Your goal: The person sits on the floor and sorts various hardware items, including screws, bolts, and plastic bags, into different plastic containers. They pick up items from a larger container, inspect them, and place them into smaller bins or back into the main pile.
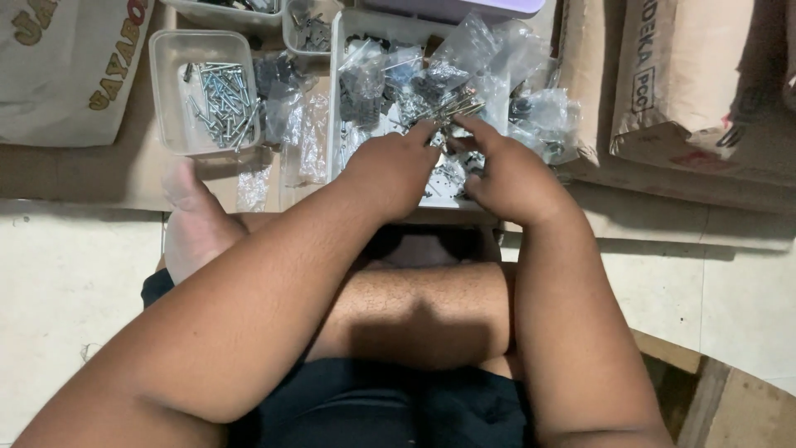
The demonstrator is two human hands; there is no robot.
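My left hand (391, 166) and my right hand (507, 176) meet over a white tray (336, 124) filled with small clear plastic bags (485, 62) of dark and metal hardware. Between the fingertips of both hands sits a bundle of long thin metal screws (448, 108), pointing up to the right. Each hand pinches part of that bundle. Loose screws lie on the tray floor under my hands, partly hidden.
A clear plastic tub (170, 91) of loose silver screws stands left of the tray, with more bags (307, 137) between them. Paper sacks (688, 83) lie at the right, a printed sack (66, 58) at the upper left. My crossed legs and foot (195, 224) sit on the tiled floor.
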